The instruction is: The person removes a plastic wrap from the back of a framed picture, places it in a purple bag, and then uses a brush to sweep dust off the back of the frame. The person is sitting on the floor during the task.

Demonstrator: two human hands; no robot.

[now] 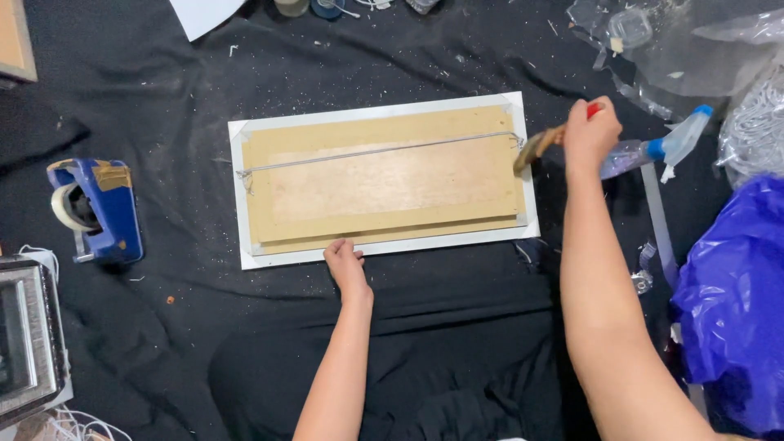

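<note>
A white picture frame lies face down on a black cloth, its brown backing board up and a hanging wire strung across it. My left hand rests on the frame's near edge, fingers curled against it. My right hand is beside the frame's right end, closed around the red handle of a paintbrush. The bristles touch the board's right edge near the wire's end.
A blue tape dispenser sits to the left. A clear spray bottle lies behind my right hand. A blue plastic bag and clear plastic wrap fill the right side. A metal box stands at lower left.
</note>
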